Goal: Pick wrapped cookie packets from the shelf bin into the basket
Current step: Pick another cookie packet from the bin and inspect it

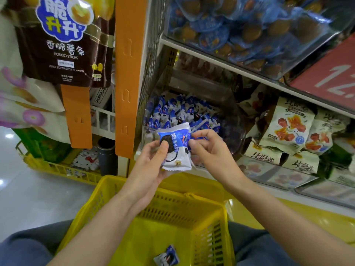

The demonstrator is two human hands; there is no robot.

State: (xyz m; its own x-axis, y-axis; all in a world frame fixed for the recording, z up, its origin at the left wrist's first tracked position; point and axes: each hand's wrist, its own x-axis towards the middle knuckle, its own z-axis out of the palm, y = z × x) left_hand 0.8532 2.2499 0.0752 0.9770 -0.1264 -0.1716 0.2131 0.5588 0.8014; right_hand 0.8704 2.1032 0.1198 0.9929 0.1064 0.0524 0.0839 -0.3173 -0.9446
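just before the front edge of the shelf bin [147, 132], above the far rim of the basket [203, 186], the left hand [151, 167] grips a cookie packet [178, 150], thumb on its face; the right hand [210, 150] pinches its right edge. another packet [167, 258] lies on the roomy basket floor.

Only one camera is here, worn on the person's head. It looks forward and down at the yellow basket [182, 208], which sits low in the middle of the view, very near. The shelf bin [148, 136] is just past the basket. The left hand [151, 160] and right hand [209, 150] show close above the basket. The wide view bends the edges.
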